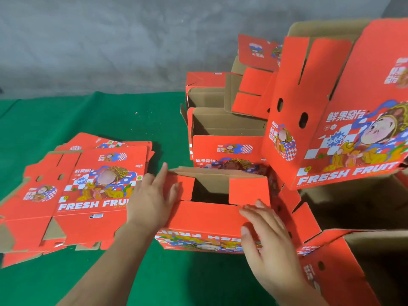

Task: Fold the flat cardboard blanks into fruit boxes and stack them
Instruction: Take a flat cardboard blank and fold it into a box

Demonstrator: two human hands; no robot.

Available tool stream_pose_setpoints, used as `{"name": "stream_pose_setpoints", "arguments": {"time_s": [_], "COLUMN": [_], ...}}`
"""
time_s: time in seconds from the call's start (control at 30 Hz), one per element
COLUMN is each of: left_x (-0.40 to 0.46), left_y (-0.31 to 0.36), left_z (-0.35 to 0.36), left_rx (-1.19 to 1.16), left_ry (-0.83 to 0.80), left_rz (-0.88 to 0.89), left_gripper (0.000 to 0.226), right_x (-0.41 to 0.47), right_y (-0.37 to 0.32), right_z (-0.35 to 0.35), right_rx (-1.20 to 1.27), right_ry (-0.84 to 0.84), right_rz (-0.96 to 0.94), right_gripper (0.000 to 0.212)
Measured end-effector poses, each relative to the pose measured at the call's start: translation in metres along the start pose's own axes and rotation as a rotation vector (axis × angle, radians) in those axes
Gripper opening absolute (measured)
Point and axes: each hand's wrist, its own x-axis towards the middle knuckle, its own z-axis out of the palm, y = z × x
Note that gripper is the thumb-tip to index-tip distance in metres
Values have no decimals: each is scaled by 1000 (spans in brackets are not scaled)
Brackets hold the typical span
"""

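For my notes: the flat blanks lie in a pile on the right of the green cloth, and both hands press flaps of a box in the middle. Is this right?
Not quite: the head view shows the pile of flat blanks on the left of the green cloth, not the right. The rest holds: the left hand and right hand press flaps of the middle box.

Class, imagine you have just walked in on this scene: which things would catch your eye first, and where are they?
Front and centre, a half-folded red fruit box stands on the green cloth, the left hand pressing its left side and the right hand flat on its near flap. A pile of flat printed blanks lies to the left. Finished boxes are heaped at the right, towards the back.
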Motion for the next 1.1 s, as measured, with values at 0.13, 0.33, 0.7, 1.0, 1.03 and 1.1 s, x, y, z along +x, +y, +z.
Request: {"name": "stream_pose_setpoints", "arguments": {"time_s": [0.13,0.33,0.7,1.0,1.03,1.1], "left_x": [-8,-39,-28,-45,-47,-55], "left_y": [-14,-26,-18,-19,-21,-26], "left_z": [8,42,54,11,5,-5], "left_rx": [-360,-553,-268,-1287,-1277,-1268], "left_ry": [-87,-105,-272,-202,-155,-36], "left_rz": [52,-233,-466,-640,-623,-531], "left_gripper": [61,41,105,37,42,51], "right_x": [33,66,105,92,87,69], "right_y": [-4,7,10,1,1,4], "right_z": [0,13,22,-7,-14,-26], "right_rx": [191,271,-540,714,957,1197], "right_ry": [120,-288,-502,-77,-135,-342], "right_rz": [208,525,467,948,1057,1161], "right_gripper": [30,65,101,47,47,60]}}
